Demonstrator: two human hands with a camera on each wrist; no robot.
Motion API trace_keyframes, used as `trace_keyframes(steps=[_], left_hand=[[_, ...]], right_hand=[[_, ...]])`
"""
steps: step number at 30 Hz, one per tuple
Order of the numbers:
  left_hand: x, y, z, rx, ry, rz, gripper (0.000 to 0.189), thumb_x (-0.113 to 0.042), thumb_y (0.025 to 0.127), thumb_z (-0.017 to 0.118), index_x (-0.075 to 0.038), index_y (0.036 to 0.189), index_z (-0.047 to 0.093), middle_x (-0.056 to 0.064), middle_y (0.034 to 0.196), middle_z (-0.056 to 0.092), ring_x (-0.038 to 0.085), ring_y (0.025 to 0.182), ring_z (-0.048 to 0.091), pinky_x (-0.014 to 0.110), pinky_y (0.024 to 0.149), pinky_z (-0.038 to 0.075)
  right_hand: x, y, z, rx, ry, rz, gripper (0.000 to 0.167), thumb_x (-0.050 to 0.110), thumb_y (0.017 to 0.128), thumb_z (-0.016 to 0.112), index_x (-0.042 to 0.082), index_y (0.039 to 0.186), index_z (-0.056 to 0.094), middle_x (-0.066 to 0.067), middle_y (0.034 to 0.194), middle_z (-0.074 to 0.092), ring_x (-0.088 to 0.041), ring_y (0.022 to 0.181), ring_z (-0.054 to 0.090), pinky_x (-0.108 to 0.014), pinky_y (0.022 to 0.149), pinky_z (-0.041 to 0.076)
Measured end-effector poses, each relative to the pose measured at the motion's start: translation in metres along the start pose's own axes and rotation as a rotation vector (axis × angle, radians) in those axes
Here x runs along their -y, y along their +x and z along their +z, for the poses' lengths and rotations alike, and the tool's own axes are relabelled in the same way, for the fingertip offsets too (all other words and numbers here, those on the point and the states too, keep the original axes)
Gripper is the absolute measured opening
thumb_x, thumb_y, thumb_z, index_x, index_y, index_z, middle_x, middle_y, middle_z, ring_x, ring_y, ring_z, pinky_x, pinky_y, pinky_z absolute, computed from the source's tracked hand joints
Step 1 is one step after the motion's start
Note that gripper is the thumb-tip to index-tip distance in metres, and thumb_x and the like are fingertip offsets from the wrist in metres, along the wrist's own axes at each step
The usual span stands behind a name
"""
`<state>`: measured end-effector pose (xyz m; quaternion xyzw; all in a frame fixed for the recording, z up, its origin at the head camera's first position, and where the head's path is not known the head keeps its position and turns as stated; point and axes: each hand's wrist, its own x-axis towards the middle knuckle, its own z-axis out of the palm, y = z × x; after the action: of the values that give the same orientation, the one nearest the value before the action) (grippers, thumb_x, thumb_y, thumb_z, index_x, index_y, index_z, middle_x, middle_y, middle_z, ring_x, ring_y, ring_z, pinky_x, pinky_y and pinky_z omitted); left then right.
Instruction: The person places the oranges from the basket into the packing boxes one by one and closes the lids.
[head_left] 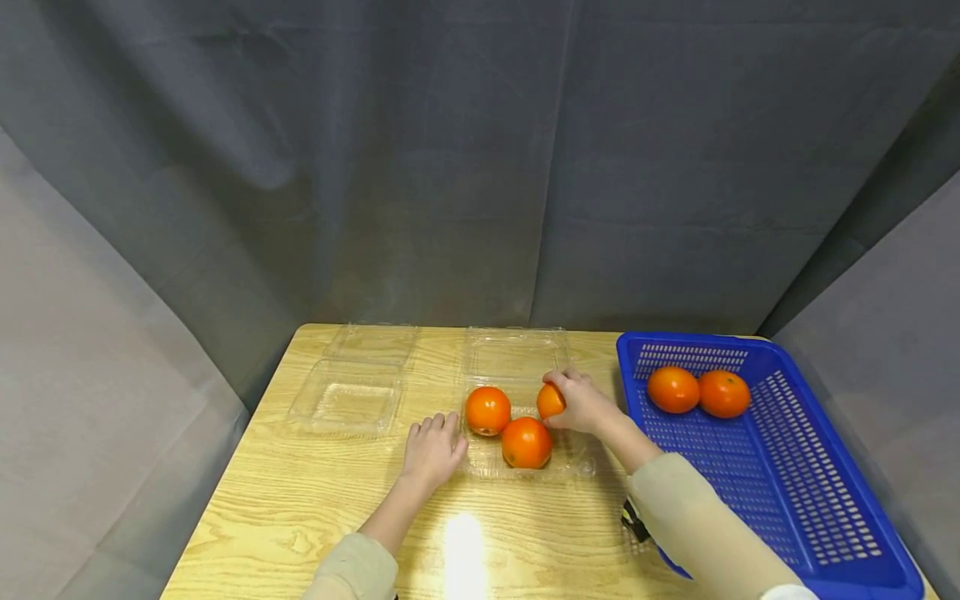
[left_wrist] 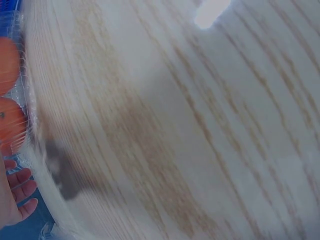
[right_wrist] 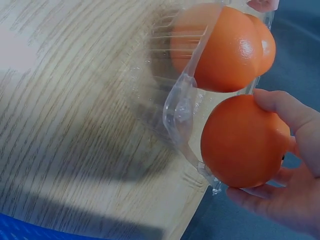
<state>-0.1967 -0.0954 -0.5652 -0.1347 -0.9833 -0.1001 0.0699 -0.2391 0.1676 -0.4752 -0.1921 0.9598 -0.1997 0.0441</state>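
Note:
My right hand (head_left: 583, 403) grips an orange (head_left: 551, 401) at the right side of a clear plastic clamshell box (head_left: 480, 465). In the right wrist view thumb and fingers wrap that orange (right_wrist: 245, 142) from opposite sides, close over the box's rim (right_wrist: 186, 95). Two more oranges sit inside the box: one at the left (head_left: 487, 410), one at the front (head_left: 526, 442). At the box's left edge is my left hand (head_left: 433, 452), its fingers extended and loosely spread, holding nothing. The left wrist view catches only part of the left hand (left_wrist: 17, 192).
A second clear clamshell box (head_left: 352, 406) lies open on the left of the wooden table (head_left: 300, 500). The blue plastic basket (head_left: 701, 454) at the right holds two oranges (head_left: 697, 392). Grey curtains (head_left: 450, 167) stand behind the table and at both sides.

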Motion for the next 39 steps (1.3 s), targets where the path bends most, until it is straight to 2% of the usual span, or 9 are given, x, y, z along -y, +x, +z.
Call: trace_keyframes(steps=[5,13,24,39], left_hand=[[0.0,0.0,0.001,0.002,0.003,-0.001,0.042,-0.037,0.091,0.042,-0.01,0.123,0.051,0.011,0.106,0.059,0.027,0.094,0.055,0.042,0.081,0.042],[0.0,-0.001,0.002,-0.002,-0.006,-0.007,0.042,-0.036,0.091,0.042,-0.01,0.123,0.051,0.01,0.105,0.059,0.027,0.093,0.055,0.041,0.08,0.042],[0.0,-0.001,0.001,-0.001,0.004,-0.002,0.041,-0.036,0.092,0.042,-0.01,0.122,0.051,0.01,0.104,0.059,0.026,0.093,0.055,0.041,0.08,0.042],[0.0,0.0,0.0,-0.003,0.0,-0.007,0.041,-0.036,0.091,0.043,-0.01,0.122,0.052,0.011,0.106,0.06,0.027,0.094,0.056,0.042,0.08,0.042]], right_hand=[[0.0,0.001,0.004,0.034,0.007,-0.018,0.061,0.018,0.065,0.079,0.004,0.119,0.053,-0.025,0.115,0.048,-0.042,0.098,0.048,-0.052,0.077,0.046],[-0.002,0.003,0.012,0.038,0.0,-0.087,0.061,0.009,0.058,0.08,0.003,0.114,0.055,-0.023,0.107,0.049,-0.039,0.094,0.049,-0.05,0.078,0.046],[-0.004,0.008,0.019,0.117,-0.026,-0.135,0.061,0.004,0.059,0.08,0.001,0.114,0.055,-0.023,0.115,0.048,-0.044,0.107,0.044,-0.054,0.088,0.04],[-0.004,0.009,0.028,0.156,-0.046,-0.117,0.062,0.003,0.058,0.081,0.004,0.115,0.055,-0.021,0.113,0.048,-0.044,0.106,0.045,-0.054,0.085,0.042]])
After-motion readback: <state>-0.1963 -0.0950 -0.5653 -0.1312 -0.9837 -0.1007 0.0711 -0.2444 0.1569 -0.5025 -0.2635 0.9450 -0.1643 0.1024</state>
